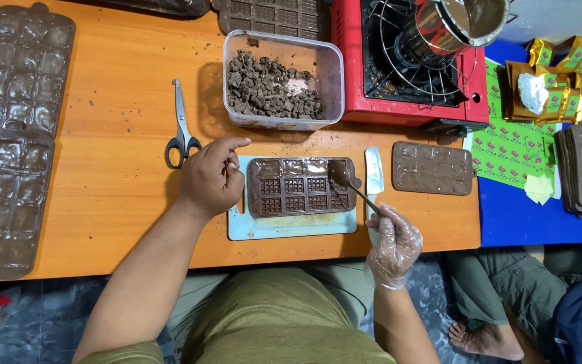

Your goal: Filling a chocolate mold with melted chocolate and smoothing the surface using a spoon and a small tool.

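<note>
Just below the frame's centre, a brown mould (301, 187) lies on a pale board (284, 226). Its top row is filled with glossy chocolate; the lower cells are bare. The gloved right hand (393, 243) has its fingers closed round a spoon (345, 178), whose bowl sits over the mould's upper right corner. The bare left hand (211, 178) rests loosely curled at the mould's left edge, gripping nothing that I can see. To my eye the trick is a steady mould and small spoonfuls, one cell at a time. Scissors (182, 131) lie to the left, a tub (283, 81) of chunks above.
</note>
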